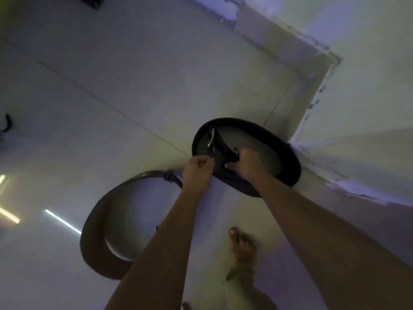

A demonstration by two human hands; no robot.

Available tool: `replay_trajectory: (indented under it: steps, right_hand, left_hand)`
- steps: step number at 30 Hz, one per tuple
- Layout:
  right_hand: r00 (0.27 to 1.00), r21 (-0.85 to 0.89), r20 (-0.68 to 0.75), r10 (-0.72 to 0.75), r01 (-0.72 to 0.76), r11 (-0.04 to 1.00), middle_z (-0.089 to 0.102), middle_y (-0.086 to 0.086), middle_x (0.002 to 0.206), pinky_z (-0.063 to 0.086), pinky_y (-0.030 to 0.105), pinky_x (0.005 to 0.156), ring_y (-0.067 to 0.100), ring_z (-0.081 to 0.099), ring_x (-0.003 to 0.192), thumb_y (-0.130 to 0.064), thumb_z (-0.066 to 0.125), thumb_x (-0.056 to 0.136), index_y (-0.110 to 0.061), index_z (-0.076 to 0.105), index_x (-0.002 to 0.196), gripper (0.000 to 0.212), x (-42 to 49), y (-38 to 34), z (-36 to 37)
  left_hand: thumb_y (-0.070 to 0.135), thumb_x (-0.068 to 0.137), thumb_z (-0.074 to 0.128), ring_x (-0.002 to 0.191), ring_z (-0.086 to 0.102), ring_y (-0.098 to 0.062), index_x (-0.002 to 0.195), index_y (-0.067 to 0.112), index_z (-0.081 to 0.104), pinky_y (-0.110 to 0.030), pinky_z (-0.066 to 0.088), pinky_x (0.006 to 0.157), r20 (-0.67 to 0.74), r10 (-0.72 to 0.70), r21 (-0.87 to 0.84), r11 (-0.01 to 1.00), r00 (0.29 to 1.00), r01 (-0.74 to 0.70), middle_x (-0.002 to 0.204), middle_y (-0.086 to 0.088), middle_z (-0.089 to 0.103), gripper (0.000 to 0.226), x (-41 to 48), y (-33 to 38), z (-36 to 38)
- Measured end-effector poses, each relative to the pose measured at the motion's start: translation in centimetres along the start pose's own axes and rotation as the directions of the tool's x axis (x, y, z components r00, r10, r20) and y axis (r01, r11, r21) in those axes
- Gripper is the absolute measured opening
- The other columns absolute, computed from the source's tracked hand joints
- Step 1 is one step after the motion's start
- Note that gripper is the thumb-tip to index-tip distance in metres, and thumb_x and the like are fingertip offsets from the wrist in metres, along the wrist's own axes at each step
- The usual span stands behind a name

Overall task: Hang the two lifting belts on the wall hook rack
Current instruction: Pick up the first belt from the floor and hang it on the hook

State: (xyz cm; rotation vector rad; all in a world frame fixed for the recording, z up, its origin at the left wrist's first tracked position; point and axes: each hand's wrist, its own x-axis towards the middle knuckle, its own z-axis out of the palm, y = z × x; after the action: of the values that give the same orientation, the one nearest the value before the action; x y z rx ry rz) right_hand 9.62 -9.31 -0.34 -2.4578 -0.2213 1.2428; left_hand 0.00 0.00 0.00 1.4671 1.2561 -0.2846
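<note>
Open floor (111,86) left, wall corner (312,86) close right, brown belt (98,231) below

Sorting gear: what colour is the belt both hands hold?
Black looped lifting belt, clearest in the head view.

One head-worn wide-angle camera supplies the only view. It looks steeply downward from above the person's forearms onto a pale tiled floor (111,90), with the picture rolled so the floor joints run diagonally. A wall corner (312,90) sits at upper right. Both arms enter from the bottom edge, close to the lens. A bare foot (242,247) shows near the bottom. The frame is dim and blurred.
</note>
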Motion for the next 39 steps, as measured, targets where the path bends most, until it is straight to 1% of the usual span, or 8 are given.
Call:
replay_trajectory:
  steps: [4, 9, 13, 17, 21, 25, 33, 39]
  right_hand:
    - [0.990, 0.024, -0.125, -0.069, 0.073, 0.997, 0.067, 0.023, 0.101, 0.040, 0.029, 0.066, 0.036, 0.063, 0.094, -0.014, 0.058, 0.086, 0.001, 0.062, 0.107, 0.026, -1.1, 0.1, -0.7]
    - [0.971, 0.222, -0.219, -0.093, 0.142, 0.965, 0.068, 0.014, 0.102, 0.046, 0.030, 0.082, 0.028, 0.062, 0.096, -0.014, 0.056, 0.087, -0.003, 0.063, 0.111, 0.027, -9.2, -2.8, -6.8]
    - [0.960, 0.487, -0.275, -0.048, 0.182, 0.854, 0.069, 0.014, 0.104, 0.049, 0.036, 0.087, 0.028, 0.064, 0.097, -0.015, 0.058, 0.086, -0.008, 0.064, 0.110, 0.026, -17.5, -6.9, -12.2]
    - [0.913, 0.636, -0.406, -0.025, 0.302, 0.710, 0.066, 0.013, 0.093, 0.049, 0.039, 0.086, 0.027, 0.063, 0.088, -0.010, 0.056, 0.087, -0.007, 0.062, 0.100, 0.015, -30.6, -11.9, -19.1]
    - [0.848, 0.663, -0.528, -0.033, 0.436, 0.609, 0.065, 0.011, 0.093, 0.049, 0.037, 0.084, 0.026, 0.062, 0.087, -0.008, 0.055, 0.089, -0.007, 0.062, 0.101, 0.014, -44.4, -15.3, -24.8]
    - [0.757, 0.609, -0.650, -0.061, 0.567, 0.555, 0.066, 0.012, 0.096, 0.050, 0.034, 0.082, 0.025, 0.062, 0.088, -0.006, 0.054, 0.089, -0.004, 0.063, 0.105, 0.019, -56.9, -17.2, -30.1]
    - [0.558, 0.511, -0.829, -0.032, 0.779, 0.364, 0.066, 0.005, 0.091, 0.051, 0.040, 0.084, 0.026, 0.062, 0.092, -0.013, 0.055, 0.091, -0.012, 0.059, 0.104, 0.014, -75.3, -18.8, -39.0]
    - [0.469, 0.457, -0.882, 0.031, 0.840, 0.294, 0.066, 0.008, 0.116, 0.051, 0.043, 0.092, 0.027, 0.062, 0.108, -0.038, 0.067, 0.080, -0.014, 0.055, 0.118, 0.046, -83.7, -18.3, -41.0]
  left_hand:
    - [0.025, 0.089, 0.054, 0.075, 0.054, -0.019, 0.097, 0.001, 0.066, -0.024, 0.040, 0.060, 0.042, -0.014, -0.056, 0.998, 0.999, 0.016, 0.078, -0.004, 0.059, 0.029, -0.4, -0.1, -0.1]
    - [0.027, 0.087, 0.056, 0.091, 0.062, -0.036, 0.114, -0.014, 0.053, -0.040, 0.051, 0.068, 0.103, 0.023, -0.106, 0.994, 0.994, -0.012, 0.107, -0.033, 0.061, 0.049, -6.6, 5.2, -2.4]
    - [0.018, 0.090, 0.059, 0.076, 0.061, -0.023, 0.110, -0.004, 0.060, -0.015, 0.047, 0.055, 0.167, 0.133, -0.221, 0.971, 0.977, -0.094, 0.093, -0.011, 0.063, 0.030, -14.2, 12.7, -5.4]
    - [0.027, 0.079, 0.072, 0.098, 0.066, -0.027, 0.125, 0.002, 0.050, -0.030, 0.053, 0.077, 0.219, 0.241, -0.267, 0.947, 0.945, -0.180, 0.117, -0.014, 0.065, 0.057, -25.3, 21.1, -11.2]
    - [0.012, 0.079, 0.073, 0.090, 0.065, -0.022, 0.123, 0.003, 0.052, -0.028, 0.052, 0.071, 0.364, 0.435, -0.308, 0.891, 0.823, -0.335, 0.115, -0.012, 0.065, 0.050, -36.8, 27.8, -16.8]
    - [0.005, 0.081, 0.068, 0.086, 0.065, -0.019, 0.101, 0.017, 0.053, -0.032, 0.052, 0.074, 0.472, 0.585, -0.364, 0.811, 0.660, -0.459, 0.099, -0.006, 0.065, 0.028, -48.4, 32.6, -20.4]
    - [0.003, 0.084, 0.064, 0.060, 0.069, -0.008, 0.105, 0.009, 0.049, -0.023, 0.052, 0.050, 0.366, 0.847, -0.527, 0.531, 0.387, -0.664, 0.085, -0.005, 0.065, 0.026, -68.8, 41.3, -22.3]
    - [0.000, 0.083, 0.063, 0.064, 0.069, -0.013, 0.106, 0.007, 0.052, -0.024, 0.053, 0.052, 0.336, 0.923, -0.619, 0.367, 0.188, -0.694, 0.087, -0.010, 0.065, 0.027, -79.3, 44.6, -22.3]
